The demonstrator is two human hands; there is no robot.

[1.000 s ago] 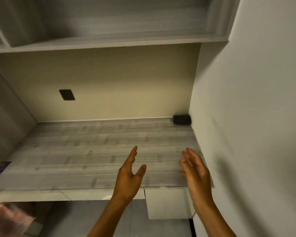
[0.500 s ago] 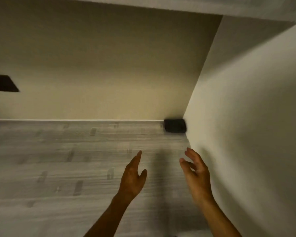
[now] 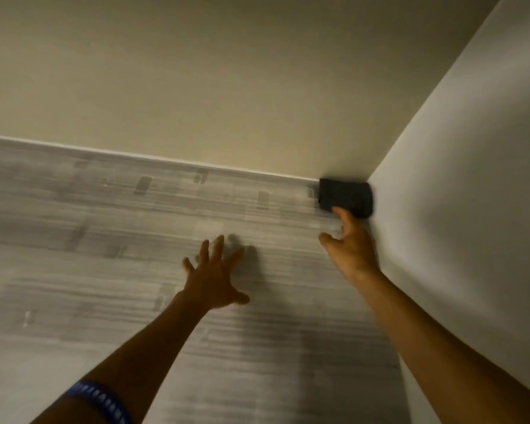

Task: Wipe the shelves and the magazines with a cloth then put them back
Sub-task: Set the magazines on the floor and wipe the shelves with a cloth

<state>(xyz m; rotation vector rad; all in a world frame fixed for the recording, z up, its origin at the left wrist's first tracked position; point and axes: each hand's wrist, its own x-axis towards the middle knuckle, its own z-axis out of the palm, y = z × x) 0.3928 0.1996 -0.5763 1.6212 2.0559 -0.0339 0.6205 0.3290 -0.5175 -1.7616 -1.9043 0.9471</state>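
Bare-skinned and unclenched, the right hand (image 3: 351,243) reaches into the far right corner, fingertips at the near edge of a dark folded cloth (image 3: 346,197) tucked where the beige back wall (image 3: 227,87) meets the white side wall (image 3: 471,209). Whether they touch it I cannot tell. The left hand (image 3: 213,276) hovers spread-fingered, holding nothing, over the grey wood-grain shelf (image 3: 89,255). A blue band (image 3: 101,400) circles that forearm.
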